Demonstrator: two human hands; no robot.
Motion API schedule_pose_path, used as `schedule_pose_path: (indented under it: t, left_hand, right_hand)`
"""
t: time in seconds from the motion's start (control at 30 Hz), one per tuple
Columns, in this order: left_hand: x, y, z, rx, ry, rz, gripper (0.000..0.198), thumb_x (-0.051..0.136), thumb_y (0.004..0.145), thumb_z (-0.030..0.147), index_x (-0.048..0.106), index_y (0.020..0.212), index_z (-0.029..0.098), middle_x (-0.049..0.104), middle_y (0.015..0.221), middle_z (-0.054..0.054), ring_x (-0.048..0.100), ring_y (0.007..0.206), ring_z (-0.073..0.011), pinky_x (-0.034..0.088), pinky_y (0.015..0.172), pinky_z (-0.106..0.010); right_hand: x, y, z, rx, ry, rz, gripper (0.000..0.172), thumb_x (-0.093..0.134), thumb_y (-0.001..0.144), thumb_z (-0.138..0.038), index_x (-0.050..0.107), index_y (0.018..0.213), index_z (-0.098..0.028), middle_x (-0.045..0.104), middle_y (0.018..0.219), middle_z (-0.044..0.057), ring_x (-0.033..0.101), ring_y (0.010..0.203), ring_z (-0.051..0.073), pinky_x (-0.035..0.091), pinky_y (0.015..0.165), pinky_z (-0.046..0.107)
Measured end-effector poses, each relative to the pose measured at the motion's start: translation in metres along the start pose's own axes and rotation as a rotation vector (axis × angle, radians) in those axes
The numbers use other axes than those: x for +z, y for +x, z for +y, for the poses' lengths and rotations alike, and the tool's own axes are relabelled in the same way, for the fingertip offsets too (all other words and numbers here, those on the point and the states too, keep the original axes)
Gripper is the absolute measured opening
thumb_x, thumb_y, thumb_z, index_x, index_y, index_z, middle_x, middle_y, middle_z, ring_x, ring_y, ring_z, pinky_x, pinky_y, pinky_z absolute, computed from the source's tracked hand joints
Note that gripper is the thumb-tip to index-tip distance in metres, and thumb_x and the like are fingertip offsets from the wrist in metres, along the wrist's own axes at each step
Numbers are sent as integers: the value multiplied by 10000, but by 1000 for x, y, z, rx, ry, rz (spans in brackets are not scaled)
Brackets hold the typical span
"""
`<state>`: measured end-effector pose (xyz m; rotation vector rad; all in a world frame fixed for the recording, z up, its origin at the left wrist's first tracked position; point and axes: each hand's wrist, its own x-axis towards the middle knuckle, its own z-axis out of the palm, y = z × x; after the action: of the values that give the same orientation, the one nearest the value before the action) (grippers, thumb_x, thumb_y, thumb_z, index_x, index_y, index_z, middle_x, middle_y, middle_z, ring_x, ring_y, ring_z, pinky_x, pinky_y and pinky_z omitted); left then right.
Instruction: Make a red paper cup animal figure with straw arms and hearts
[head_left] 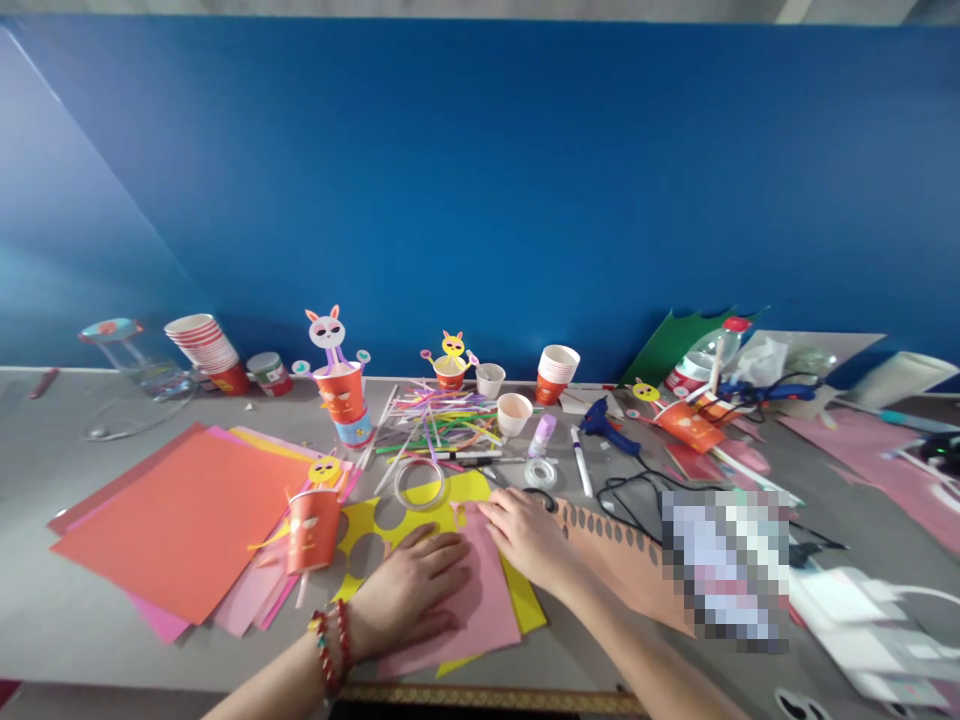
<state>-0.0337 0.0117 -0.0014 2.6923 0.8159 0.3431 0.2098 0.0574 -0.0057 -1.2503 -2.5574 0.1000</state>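
Head view: left fingers (445,555) spread, right fingers (504,510) bunched, touching pink paper (489,600).

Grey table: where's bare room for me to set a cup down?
Bare tabletop shows left of the orange paper and in front of it. The middle is crowded: left hand on pink paper, straws behind; so is around the glue gun.

The pink sheet (487,600) looks like smooth, matt paper; the orange sheet (195,530) at its nine o'clock shares that finish. At one o'clock the glue gun (616,436) looks smooth, hard plastic; at twelve, the wall (480,200) carries a soft sheen.
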Motion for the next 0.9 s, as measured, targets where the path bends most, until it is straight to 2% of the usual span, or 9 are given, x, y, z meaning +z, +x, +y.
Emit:
schedule_pose_path:
  t: [0.23,0.47,0.57,0.63,0.73,0.8,0.9]
  left_hand:
    - [1,-1,-1,-7,-23,-1,485,554,953,473,529,1381,248,558,1465,-98,481,1370,-292,302,1174,-504]
    - [2,-2,-3,-1,19,-58,529,538,968,450,458,1447,240,491,1524,-104,433,1411,-290,272,1193,-516]
    - [-3,-5,-1,-15,49,-71,503,588,943,438,509,1396,235,526,1490,-110,471,1375,-297,324,1164,-516]
    - [-10,-12,1,-41,57,-55,396,630,918,426,608,1271,249,598,1408,-96,533,1308,-294,373,1130,-504]
    - [-24,-31,3,-154,75,79,142,611,935,328,701,1006,244,694,1238,-70,618,1180,-278,461,1045,-467]
    - [-34,-46,5,-264,77,261,152,542,968,231,686,1015,224,732,1100,-77,667,1048,-244,525,945,-410]
    - [-47,-65,8,-390,62,589,187,496,972,142,645,1071,199,726,1008,-90,677,976,-225,543,896,-383]
  right_hand:
    - [5,-1,-2,1,-62,-9,210,591,951,-165,685,1137,-187,683,1045,78,617,987,260,520,855,390]
    - [17,-9,-15,37,-154,52,374,676,902,-208,627,1268,-147,694,1135,117,582,985,317,485,867,468]
    - [23,-11,-15,38,-175,82,338,654,918,-209,640,1252,-165,706,1142,117,583,987,312,477,871,462]
    - [25,-11,-14,35,-165,80,321,632,934,-226,643,1253,-184,706,1167,112,584,1001,306,470,890,458]
    - [23,-10,-11,33,-138,63,362,640,929,-270,627,1280,-184,691,1215,108,577,1029,307,465,902,453]
    - [20,-10,-10,38,-121,52,385,658,916,-298,626,1281,-178,691,1201,115,573,1029,314,464,896,460]
    - [17,-10,-9,33,-111,45,370,658,918,-319,636,1262,-183,695,1168,121,571,1023,319,461,897,469]
